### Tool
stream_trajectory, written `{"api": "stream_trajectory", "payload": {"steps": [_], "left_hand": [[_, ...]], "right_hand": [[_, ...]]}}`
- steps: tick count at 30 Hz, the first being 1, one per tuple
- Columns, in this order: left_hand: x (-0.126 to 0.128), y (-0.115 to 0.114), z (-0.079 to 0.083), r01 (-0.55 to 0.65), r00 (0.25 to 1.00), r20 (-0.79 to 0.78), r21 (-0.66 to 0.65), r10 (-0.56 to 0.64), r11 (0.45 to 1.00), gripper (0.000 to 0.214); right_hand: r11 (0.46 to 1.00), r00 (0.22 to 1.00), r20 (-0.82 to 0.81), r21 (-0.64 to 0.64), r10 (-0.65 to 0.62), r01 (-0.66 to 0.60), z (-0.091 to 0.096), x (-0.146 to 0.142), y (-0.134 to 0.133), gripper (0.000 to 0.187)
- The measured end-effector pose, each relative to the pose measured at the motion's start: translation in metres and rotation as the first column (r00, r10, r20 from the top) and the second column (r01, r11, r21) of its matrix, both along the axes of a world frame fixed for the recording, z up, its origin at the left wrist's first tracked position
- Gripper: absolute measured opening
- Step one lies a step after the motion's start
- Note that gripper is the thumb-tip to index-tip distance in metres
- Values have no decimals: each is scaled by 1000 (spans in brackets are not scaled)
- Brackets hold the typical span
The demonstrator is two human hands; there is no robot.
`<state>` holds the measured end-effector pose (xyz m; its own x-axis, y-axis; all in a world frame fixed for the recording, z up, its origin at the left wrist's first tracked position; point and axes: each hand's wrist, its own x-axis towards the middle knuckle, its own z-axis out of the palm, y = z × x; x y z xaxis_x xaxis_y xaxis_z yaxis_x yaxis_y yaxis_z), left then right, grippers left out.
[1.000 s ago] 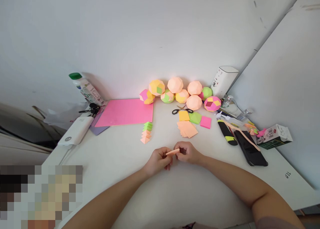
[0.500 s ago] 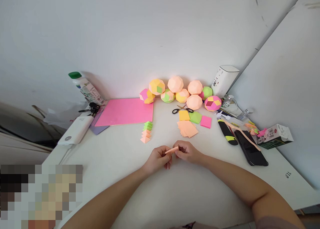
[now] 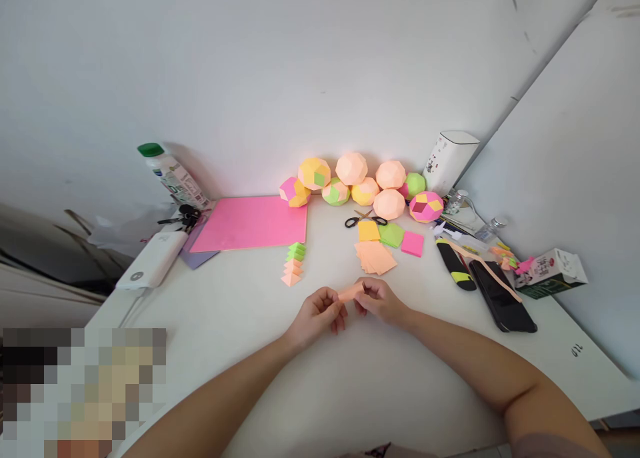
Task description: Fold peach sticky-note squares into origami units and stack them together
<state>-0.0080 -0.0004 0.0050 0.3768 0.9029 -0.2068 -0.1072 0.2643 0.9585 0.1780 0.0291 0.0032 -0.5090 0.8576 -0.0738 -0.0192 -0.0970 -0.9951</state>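
Note:
Between my two hands is a narrow folded piece of peach paper (image 3: 351,292). My left hand (image 3: 320,315) pinches its left end, and my right hand (image 3: 379,301) is closed on its right end. Just beyond my hands lies a fanned pile of peach paper squares (image 3: 376,258), with yellow squares (image 3: 369,231), green squares (image 3: 391,235) and pink squares (image 3: 413,243) behind it. To the left, a row of small folded paper pieces (image 3: 293,265) runs from green to peach.
Black-handled scissors (image 3: 366,219) lie open before several faceted paper balls (image 3: 351,169) along the wall. A pink board (image 3: 253,223) and a white power bank (image 3: 152,261) are at left. On the right are a phone (image 3: 501,296), a box cutter (image 3: 455,265) and a carton (image 3: 551,273).
The peach paper has turned, so more of its flat side shows between my hands. My right hand has shifted slightly right. Everything else on the table stays where it was.

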Motion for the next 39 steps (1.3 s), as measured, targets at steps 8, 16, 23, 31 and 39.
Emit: {"api": "stream_trajectory", "payload": {"steps": [8, 16, 23, 31, 39], "left_hand": [[2, 2, -2, -23, 997, 67, -17, 24, 1000, 32], [1, 4, -2, -103, 991, 84, -35, 105, 994, 36], [2, 4, 2, -87, 994, 57, -44, 90, 995, 39], [0, 1, 3, -22, 998, -55, 11, 22, 1000, 35], [0, -1, 7, 26, 986, -167, 67, -14, 997, 39]], "right_hand": [[999, 999, 29, 38, 14, -16, 2, 0, -1, 8], [980, 989, -120, 168, -89, 109, 2, 1, -3, 9], [889, 990, 97, 456, -98, 44, -7, -3, -4, 21], [953, 993, 97, 301, -69, 37, -3, -2, -1, 18], [993, 993, 107, 112, -44, 32, -2, 0, -2, 23]]}}
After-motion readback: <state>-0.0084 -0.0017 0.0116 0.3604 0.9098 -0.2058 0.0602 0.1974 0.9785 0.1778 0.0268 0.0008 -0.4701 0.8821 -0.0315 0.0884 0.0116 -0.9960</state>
